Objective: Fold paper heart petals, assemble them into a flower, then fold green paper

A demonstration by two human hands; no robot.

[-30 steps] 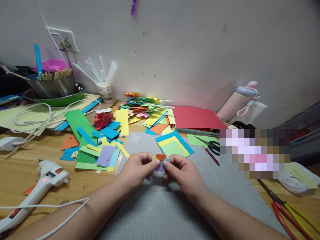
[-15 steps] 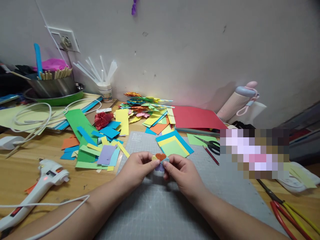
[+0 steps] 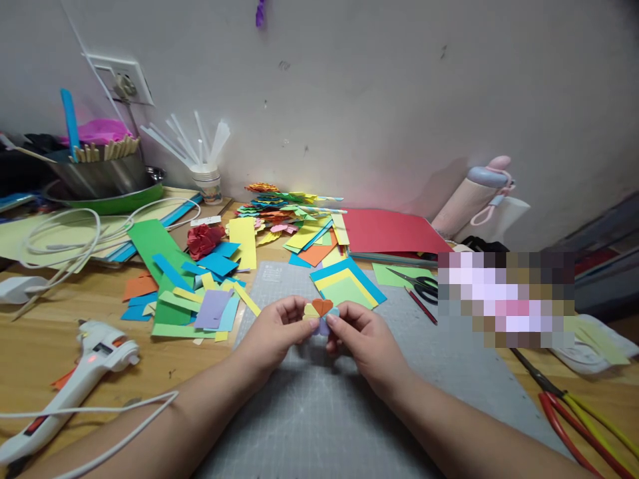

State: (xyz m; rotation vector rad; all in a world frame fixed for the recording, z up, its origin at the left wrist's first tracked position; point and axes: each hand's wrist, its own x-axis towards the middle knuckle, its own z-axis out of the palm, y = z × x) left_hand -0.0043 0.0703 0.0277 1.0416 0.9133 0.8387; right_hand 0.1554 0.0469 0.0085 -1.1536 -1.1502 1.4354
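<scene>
Both my hands meet over the grey cutting mat (image 3: 319,412) and pinch a small folded paper piece (image 3: 322,309) with orange, yellow, blue and purple heart-shaped petals. My left hand (image 3: 274,332) grips its left side with thumb and fingers closed. My right hand (image 3: 362,339) grips its right side the same way. The piece is held just above the mat, its lower part hidden by my fingertips.
Colored paper scraps (image 3: 200,293) lie left of the mat, a blue, yellow and green paper stack (image 3: 347,286) behind my hands. A white glue gun (image 3: 74,379) with cable sits front left. Scissors (image 3: 422,286), red card (image 3: 389,233) and pliers (image 3: 579,412) are on the right.
My hands have lifted the paper piece slightly and turned it a little; the view has shifted a bit. Nothing else on the table moved.
</scene>
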